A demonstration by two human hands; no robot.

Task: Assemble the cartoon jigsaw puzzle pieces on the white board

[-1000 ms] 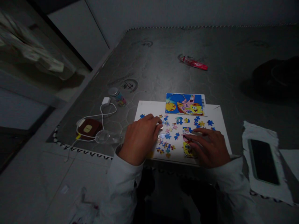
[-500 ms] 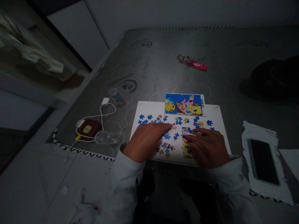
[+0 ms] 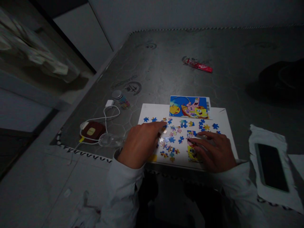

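At lower centre of the frame, we see the left hand (image 3: 140,144) over loose pieces (image 3: 172,139); we cannot tell whether it grips one. The right hand (image 3: 213,150), fingers parted, rests at the joined puzzle (image 3: 191,153); sideways pressure could separate it. Beyond, the picture card (image 3: 189,107) overlaps the white board (image 3: 154,109).

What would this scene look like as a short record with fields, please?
Left hand: above the loose pieces, forefinger extended; grip unclear
Right hand: fingertips at the joined pieces; grip unclear
Board: white, beneath the pieces
Picture card: across the board's far edge
Left of board: jar, white plug, brown case
Right of board: phone on white sheet
Beyond board: red packet
Light: dim
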